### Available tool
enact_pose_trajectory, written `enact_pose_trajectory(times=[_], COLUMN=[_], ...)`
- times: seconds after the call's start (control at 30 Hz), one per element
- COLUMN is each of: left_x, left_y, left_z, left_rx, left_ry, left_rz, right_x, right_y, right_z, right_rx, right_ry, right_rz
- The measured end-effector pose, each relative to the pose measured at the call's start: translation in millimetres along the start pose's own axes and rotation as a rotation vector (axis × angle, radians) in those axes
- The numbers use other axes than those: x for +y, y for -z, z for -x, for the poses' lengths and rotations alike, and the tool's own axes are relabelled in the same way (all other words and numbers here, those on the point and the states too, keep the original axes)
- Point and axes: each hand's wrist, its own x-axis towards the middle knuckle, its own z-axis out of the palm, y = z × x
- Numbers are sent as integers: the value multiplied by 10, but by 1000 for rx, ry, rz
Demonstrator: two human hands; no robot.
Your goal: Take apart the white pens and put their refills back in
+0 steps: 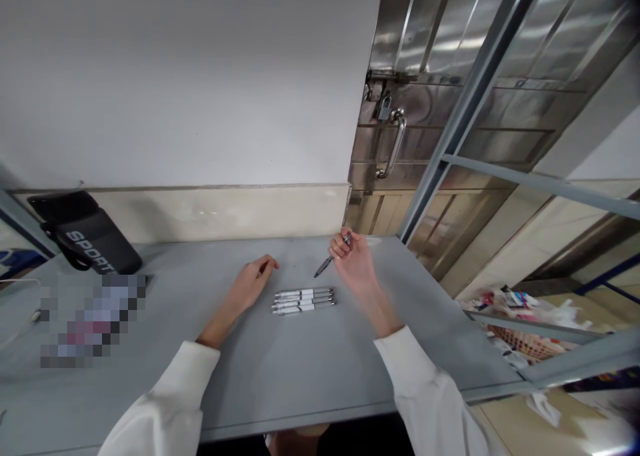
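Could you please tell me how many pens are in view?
5, as far as I can tell: one pen in the right hand and four pens side by side on the grey tabletop. Those lie close together, so another may be hidden.

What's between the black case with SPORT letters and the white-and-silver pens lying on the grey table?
In the head view, the person's left hand and some grey tabletop lie between the black case and the pens.
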Motion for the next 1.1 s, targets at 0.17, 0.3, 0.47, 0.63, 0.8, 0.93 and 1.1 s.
enact_pose_trajectory(times=[0.17,0.3,0.47,0.63,0.8,0.93,1.1], left_x=[-28,-42,-53,-72,-96,-105,-102], left_y=[-26,-52,-59,-77,-107,-109,-99], left_z=[11,-4,-8,-8,-18,-26,-29], left_rx=[-67,-123,-155,-173,-178,-179,-186], left_ry=[-30,-38,-20,-35,-46,-41,-29], left_rz=[-92,-163,-227,-277,-300,-303,-306], right_x=[-9,-7,-15,3,37,45,48], right_y=[-11,-29,-47,-35,-9,-1,-5], right_z=[0,9,22,31,23,18,20], right_rx=[64,57,3,18,34,31,13], right_ry=[7,-68,-76,-63,-30,-29,-22], right_rz=[-79,-157,-334,-352,-357,-364,-380])
